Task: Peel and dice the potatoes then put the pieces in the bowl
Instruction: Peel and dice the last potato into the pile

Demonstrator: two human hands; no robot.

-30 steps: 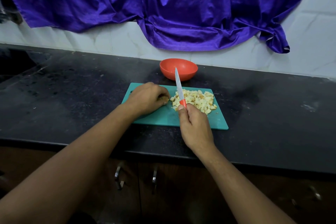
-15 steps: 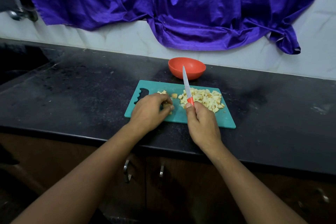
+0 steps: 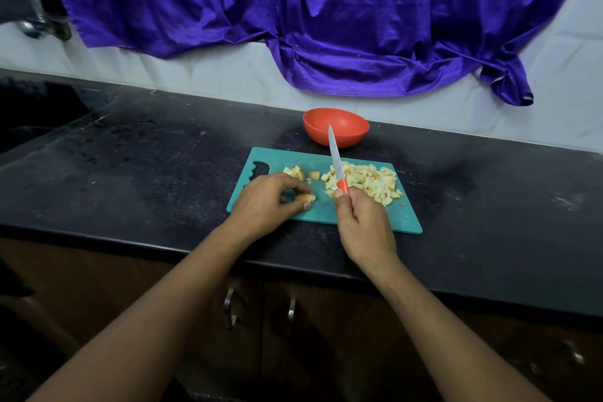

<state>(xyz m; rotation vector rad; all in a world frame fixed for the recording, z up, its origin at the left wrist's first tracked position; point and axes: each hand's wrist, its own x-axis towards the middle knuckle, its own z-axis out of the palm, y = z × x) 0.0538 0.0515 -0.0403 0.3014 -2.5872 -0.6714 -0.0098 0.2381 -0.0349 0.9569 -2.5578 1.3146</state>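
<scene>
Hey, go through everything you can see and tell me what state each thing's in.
Cutting board: flat on counter.
Bowl: upright, looks empty.
Diced potato pile: cut, lying on cutting board.
Potato chunk: not yet diced, pinched by left hand.
Knife: gripped by right hand, tip raised.

The person's arms are bare along all that shows of them, from the wrists above the tabletop (image 3: 163, 173) down past its front edge; no sleeve reaches into view. The forearms are slim and smooth. The left hand (image 3: 267, 202) and the right hand (image 3: 365, 225) are bare too, with clear knuckles, and each thumb shows a short, plain, trimmed nail.
</scene>
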